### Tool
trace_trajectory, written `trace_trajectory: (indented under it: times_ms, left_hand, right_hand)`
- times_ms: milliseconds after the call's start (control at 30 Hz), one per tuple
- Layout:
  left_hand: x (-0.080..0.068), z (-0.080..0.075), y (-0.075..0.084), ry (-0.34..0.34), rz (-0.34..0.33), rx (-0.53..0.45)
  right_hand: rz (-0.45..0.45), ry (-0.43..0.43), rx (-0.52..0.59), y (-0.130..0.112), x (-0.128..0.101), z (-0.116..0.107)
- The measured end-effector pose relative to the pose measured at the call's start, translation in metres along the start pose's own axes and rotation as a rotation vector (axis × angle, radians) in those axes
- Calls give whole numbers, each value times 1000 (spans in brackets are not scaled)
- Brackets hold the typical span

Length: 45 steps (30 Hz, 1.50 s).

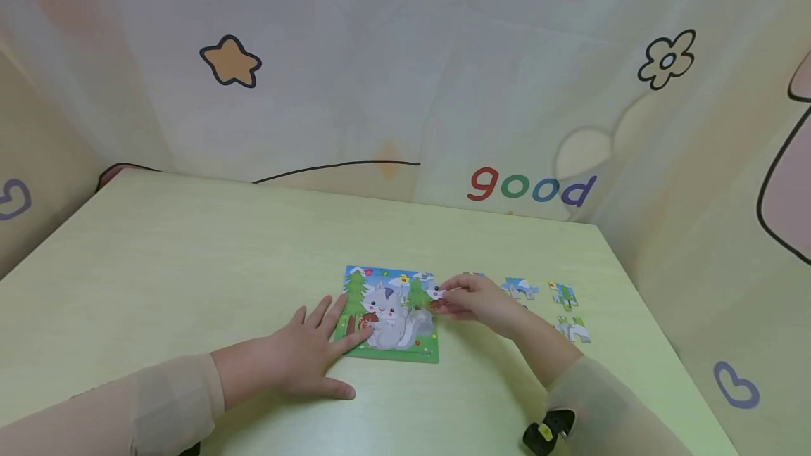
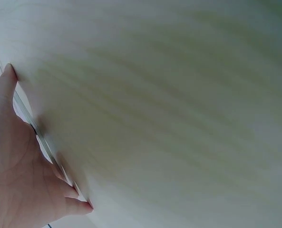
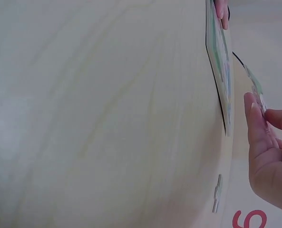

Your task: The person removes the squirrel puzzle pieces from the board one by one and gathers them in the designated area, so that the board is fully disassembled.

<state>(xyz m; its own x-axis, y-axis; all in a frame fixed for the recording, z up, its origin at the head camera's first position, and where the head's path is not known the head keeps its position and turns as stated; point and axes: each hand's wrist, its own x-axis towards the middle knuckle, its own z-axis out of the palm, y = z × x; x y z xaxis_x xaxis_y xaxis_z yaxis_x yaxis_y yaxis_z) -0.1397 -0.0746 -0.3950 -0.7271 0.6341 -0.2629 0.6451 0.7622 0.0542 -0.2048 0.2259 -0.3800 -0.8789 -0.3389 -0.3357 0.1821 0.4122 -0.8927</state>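
A square picture-puzzle board [image 1: 394, 345] with a grey squirrel and green trees lies on the table. My left hand [image 1: 308, 356] is spread flat, its fingertips on the board's left edge and the thumb on the table. At the board's right edge, my right hand [image 1: 484, 303] pinches a puzzle piece [image 1: 436, 294] between thumb and fingers. The right wrist view shows this piece [image 3: 256, 85] raised above the board [image 3: 219, 57]. In the left wrist view, the left hand [image 2: 22, 166] has its fingers apart.
Several loose puzzle pieces lie on the pale wooden table [image 1: 222, 252] right of the board, among them a sky piece [image 1: 521, 288], a tree piece [image 1: 563, 295] and a grey piece [image 1: 578, 330]. A printed curtain [image 1: 355, 90] hangs behind the table.
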Motion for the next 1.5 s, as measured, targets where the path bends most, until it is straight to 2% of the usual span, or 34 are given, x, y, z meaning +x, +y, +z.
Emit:
trace_trajectory:
  times_ms: [367,600,767,1033,1200,1500]
  left_hand:
    - [0,-3,1,-11,-3,-11]
    - [0,1,0,-9,-9,-18]
    - [2,3,-1,-6,-11,6]
    - [1,3,0,-7,-14,3]
    - [1,0,1,-8,-6,3]
    - [2,1,1,-22,-16,4]
  right_hand:
    - [-11,-8,41,12,-11,-16]
    - [-31,9,45,18,-19,-28]
    - [-11,62,12,22,-26,-38]
    - [-23,55,-22,32,-34,-51]
    - [12,95,-54,34,-36,-52]
    - [46,166,-219,30,-38,-47]
